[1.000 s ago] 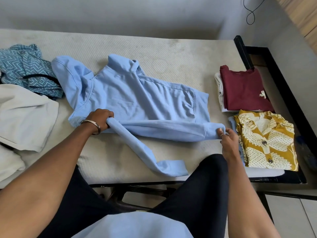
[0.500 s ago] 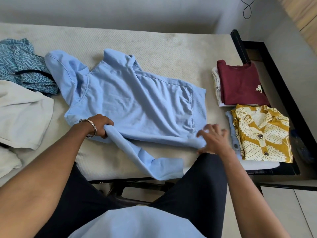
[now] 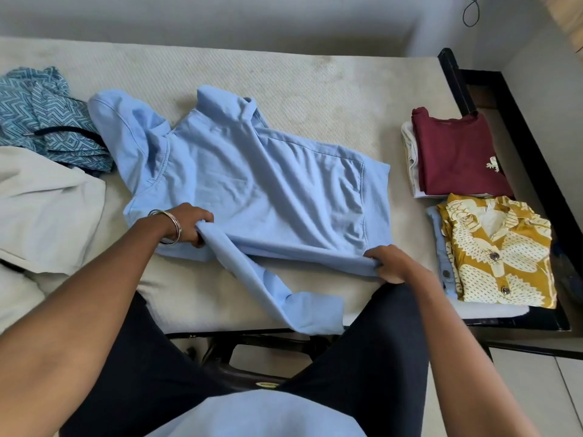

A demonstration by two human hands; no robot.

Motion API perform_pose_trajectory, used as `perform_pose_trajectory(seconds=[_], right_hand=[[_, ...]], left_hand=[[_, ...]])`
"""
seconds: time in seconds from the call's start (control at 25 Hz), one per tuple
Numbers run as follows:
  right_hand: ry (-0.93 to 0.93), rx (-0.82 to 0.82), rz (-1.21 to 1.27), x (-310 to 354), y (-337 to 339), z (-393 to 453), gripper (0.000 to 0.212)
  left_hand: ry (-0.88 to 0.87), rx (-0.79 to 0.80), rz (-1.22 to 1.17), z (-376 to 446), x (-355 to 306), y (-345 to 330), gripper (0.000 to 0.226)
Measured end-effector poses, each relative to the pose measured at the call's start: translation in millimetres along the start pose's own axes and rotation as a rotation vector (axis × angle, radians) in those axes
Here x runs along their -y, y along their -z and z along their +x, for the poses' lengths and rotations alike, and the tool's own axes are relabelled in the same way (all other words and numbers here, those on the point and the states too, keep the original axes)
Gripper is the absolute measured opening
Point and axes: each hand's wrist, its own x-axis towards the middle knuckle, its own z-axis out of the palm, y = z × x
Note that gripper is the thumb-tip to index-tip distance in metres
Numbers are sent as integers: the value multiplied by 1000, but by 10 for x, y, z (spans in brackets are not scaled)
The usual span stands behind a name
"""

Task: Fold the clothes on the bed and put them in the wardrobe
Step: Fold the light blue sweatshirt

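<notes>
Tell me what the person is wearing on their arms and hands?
Both forearms are bare, with no sleeves showing. The left hand has a thin silver metal bangle round its wrist. The right hand wears nothing: no ring, watch or glove shows.

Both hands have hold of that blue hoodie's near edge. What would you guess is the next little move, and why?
Probably lift that edge and fold it away over the body. The left hand grips the light blue hoodie at the sleeve's base, the right hand pinches the hem corner, and the loose sleeve trails toward the bed's edge.
</notes>
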Motion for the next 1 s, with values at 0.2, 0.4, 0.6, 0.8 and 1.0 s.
perform_pose_trajectory(seconds=[0.2,0.4,0.6,0.8,1.0], right_hand=[[-168,-264,372,-312,285,368,17],[-423,-794,72,284,-129,629,11],[-216,-650,88,783,-731,636,26],[-141,-723,359,1228,-371,783,26],[-114,-229,82,2122,-617,482,60]], left_hand=[[29,-337,47,575,9,448,56],[381,-776,185,783,-336,156,36],[402,-629,7,529,-256,-635,30],[319,-619,-220,382,284,-754,51],[546,-762,-200,310,587,-598,72]])
